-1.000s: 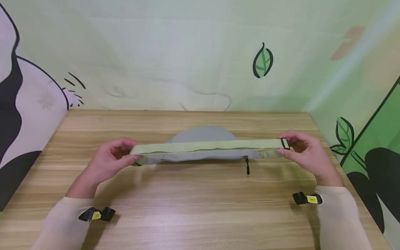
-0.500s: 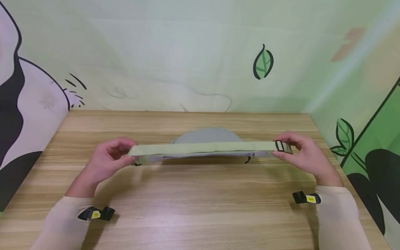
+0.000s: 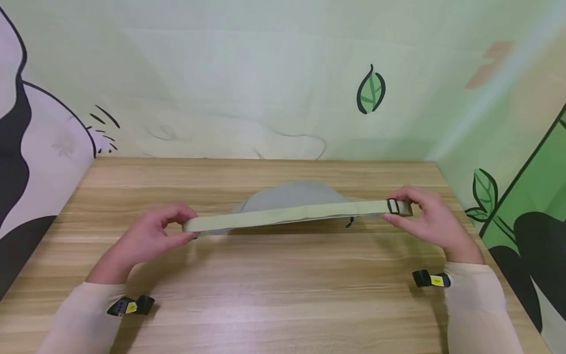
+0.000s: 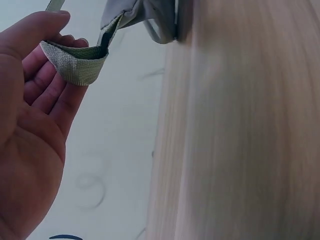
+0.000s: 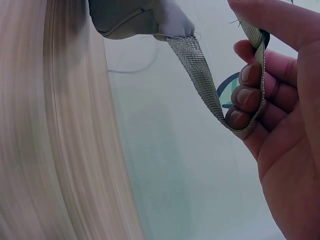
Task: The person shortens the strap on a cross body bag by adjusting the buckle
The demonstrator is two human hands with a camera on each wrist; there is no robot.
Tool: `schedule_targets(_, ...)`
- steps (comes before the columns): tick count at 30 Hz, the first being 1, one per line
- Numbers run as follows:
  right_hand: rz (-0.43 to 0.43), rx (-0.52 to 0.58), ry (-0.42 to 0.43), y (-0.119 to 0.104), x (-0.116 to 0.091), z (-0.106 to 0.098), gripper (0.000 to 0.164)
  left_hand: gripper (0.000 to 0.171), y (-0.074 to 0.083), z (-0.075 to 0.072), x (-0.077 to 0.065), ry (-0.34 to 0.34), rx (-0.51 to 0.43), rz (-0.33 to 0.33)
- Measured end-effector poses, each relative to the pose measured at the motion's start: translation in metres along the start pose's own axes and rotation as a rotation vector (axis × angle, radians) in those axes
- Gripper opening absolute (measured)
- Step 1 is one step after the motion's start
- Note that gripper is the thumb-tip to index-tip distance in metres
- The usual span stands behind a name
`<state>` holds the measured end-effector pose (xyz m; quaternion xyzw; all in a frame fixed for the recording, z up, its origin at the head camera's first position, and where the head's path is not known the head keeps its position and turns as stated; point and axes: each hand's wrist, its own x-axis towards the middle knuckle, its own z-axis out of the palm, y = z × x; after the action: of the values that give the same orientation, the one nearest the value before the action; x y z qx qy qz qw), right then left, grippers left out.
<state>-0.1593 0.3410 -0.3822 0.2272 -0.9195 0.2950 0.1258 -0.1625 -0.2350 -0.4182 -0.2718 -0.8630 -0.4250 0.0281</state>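
A grey waist bag (image 3: 297, 192) with a pale green webbing strap (image 3: 283, 215) hangs over the table between both hands. My left hand (image 3: 152, 231) pinches the strap's left end; in the left wrist view a fold of the webbing (image 4: 75, 71) loops over the fingers. On the other side my right hand (image 3: 424, 214) grips the strap beside a black slider buckle (image 3: 393, 206). Curled fingers (image 5: 247, 95) hold the webbing in the right wrist view, where it runs up to the bag's corner (image 5: 175, 22). The stretched strap hides much of the bag's front, while a dark zip pull (image 3: 350, 222) peeks out below.
The wood-grain table (image 3: 265, 285) lies under the hands, its back edge meeting a pale green wall (image 3: 212, 83) with painted leaves and panda shapes. A small black device (image 3: 131, 306) is on the left wrist, another (image 3: 431, 279) on the right.
The strap's left end has dropped with my left hand, so the strap tilts up rightward. The slider has shifted left relative to my right fingertips. The zip is now mostly hidden behind the strap.
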Motion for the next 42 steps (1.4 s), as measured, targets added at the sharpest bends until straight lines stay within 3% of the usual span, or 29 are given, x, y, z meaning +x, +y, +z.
schedule_targets(4, -0.047, -0.023, 0.012, 0.002, 0.001, 0.002, 0.033, 0.032, -0.001, 0.0, 0.001, -0.016, 0.078, 0.065)
schedule_targets(11, -0.084, -0.091, 0.012, 0.007, 0.002, 0.007, 0.036, 0.035, -0.002, 0.0, 0.002, -0.037, 0.184, 0.075)
schedule_targets(16, -0.061, -0.136, -0.008, 0.007, 0.004, 0.01, 0.036, 0.035, -0.001, -0.002, 0.004, -0.059, 0.207, 0.095)
schedule_targets(20, -0.049, -0.153, -0.041, 0.007, 0.006, 0.015, 0.034, 0.039, -0.002, -0.002, 0.005, -0.049, 0.264, 0.206)
schedule_targets(24, -0.095, -0.166, -0.043, 0.01, 0.007, 0.019, 0.034, 0.044, -0.003, 0.0, 0.003, -0.023, 0.346, 0.304)
schedule_targets(28, -0.123, -0.174, -0.032, 0.013, 0.007, 0.02, 0.034, 0.043, -0.003, 0.0, 0.002, -0.029, 0.377, 0.304)
schedule_targets(36, -0.099, -0.177, -0.013, 0.013, 0.009, 0.021, 0.037, 0.041, -0.002, -0.006, 0.009, -0.044, 0.416, 0.29)
schedule_targets(42, -0.083, -0.182, -0.048, 0.014, 0.008, 0.024, 0.036, 0.041, -0.006, -0.005, 0.012, -0.056, 0.449, 0.313)
